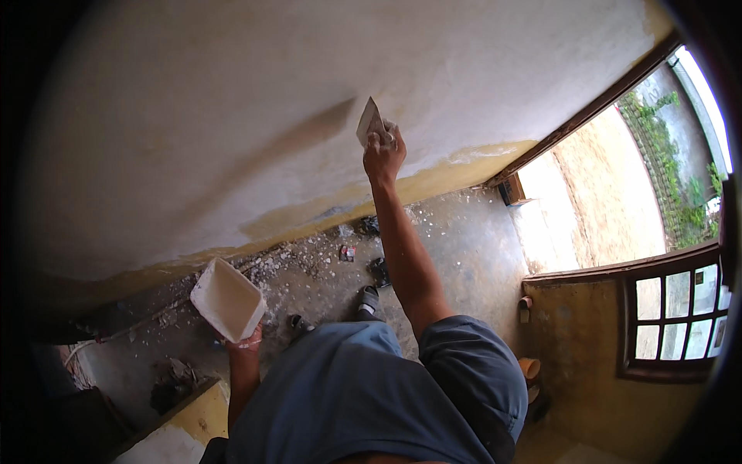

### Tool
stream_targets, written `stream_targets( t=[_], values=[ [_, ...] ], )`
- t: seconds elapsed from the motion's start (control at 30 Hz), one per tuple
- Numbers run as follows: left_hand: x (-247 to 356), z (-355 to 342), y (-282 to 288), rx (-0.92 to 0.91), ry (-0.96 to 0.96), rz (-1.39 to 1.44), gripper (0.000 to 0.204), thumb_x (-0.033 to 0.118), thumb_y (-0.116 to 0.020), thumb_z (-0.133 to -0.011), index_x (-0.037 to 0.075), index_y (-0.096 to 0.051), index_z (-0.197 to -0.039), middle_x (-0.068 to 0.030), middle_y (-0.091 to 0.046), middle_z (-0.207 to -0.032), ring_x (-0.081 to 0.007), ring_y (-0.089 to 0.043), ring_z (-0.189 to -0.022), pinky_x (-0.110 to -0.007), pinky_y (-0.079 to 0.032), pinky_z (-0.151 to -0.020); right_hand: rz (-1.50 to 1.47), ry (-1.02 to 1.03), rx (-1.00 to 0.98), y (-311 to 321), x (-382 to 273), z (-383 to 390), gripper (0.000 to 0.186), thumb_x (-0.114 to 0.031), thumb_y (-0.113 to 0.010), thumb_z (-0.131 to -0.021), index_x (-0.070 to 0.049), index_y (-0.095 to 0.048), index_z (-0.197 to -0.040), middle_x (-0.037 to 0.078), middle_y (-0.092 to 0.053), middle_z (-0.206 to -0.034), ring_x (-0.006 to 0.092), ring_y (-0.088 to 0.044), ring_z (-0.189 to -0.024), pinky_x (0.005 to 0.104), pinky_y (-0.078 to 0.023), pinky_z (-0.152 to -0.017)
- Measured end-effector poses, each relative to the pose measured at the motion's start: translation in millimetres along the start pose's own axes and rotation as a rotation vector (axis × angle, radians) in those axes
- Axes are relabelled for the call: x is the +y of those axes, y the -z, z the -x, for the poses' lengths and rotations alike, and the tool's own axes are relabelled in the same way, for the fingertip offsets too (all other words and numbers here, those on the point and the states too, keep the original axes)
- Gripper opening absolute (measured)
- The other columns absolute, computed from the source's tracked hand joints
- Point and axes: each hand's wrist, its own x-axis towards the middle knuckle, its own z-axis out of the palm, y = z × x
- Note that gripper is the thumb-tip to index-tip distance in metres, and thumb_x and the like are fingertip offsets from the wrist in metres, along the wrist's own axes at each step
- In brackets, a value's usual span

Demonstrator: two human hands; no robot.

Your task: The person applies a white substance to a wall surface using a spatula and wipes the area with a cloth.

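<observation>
My right hand [386, 153] is stretched out to the wall [255, 100], its fingers closed round a putty knife [371, 124] with a broad, pale-smeared blade. The blade is at or very near the wall; I cannot tell whether it touches. Whitish coating covers most of the wall, and a yellowish band shows along its foot. Low on the left, my left hand [246, 340] grips a white rectangular tub [227, 300] from below. Pale residue coats the tub's inside and rim, and white smears mark the fingers.
White chips and debris [290, 263] litter the concrete floor [464, 232] along the wall's foot, with a small red packet [347, 253] among them. A doorway [595, 185] opens outdoors at the right, beside a paned window [680, 313]. An orange pot [529, 367] stands below.
</observation>
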Motion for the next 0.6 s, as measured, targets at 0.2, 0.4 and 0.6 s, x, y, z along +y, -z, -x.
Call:
stream_targets(
  t=[0.2, 0.4, 0.6],
  values=[
    [-3, -3, 3, 0.04, -0.048, -0.008, 0.059, 0.046, -0.05, -0.098, 0.016, -0.04, -0.148, -0.0127, -0.048, -0.147, -0.0375, -0.049, -0.132, -0.059, -0.045, -0.104, 0.218, -0.044, 0.422, -5, 36, 2, 0.029, -0.008, -0.056, -0.088, 0.005, -0.063, -0.113, 0.025, -0.068, -0.104, 0.041, -0.064, -0.095, 0.0439, -0.049, -0.086],
    [7, 13, 6, 0.043, 0.023, -0.009, 0.062, 0.043, -0.051, -0.099, 0.014, -0.035, -0.15, -0.0127, -0.047, -0.147, -0.034, -0.05, -0.129, -0.057, -0.048, -0.1, 0.307, 0.133, -0.352, -52, 41, 96, 0.017, -0.003, -0.058, -0.084, 0.001, -0.062, -0.099, 0.028, -0.064, -0.09, 0.0476, -0.063, -0.086, 0.052, -0.051, -0.075],
    [2, 4, -2, 0.011, 0.035, -0.036, 0.067, 0.042, -0.057, -0.096, 0.015, -0.033, -0.151, -0.0126, -0.045, -0.148, -0.0337, -0.049, -0.131, -0.057, -0.048, -0.101, -0.593, -0.921, 0.441, -7, 116, 25, 0.012, -0.007, -0.055, -0.085, 0.003, -0.06, -0.09, 0.012, -0.062, -0.079, 0.0256, -0.061, -0.061, 0.0409, -0.048, -0.042]
  ],
)
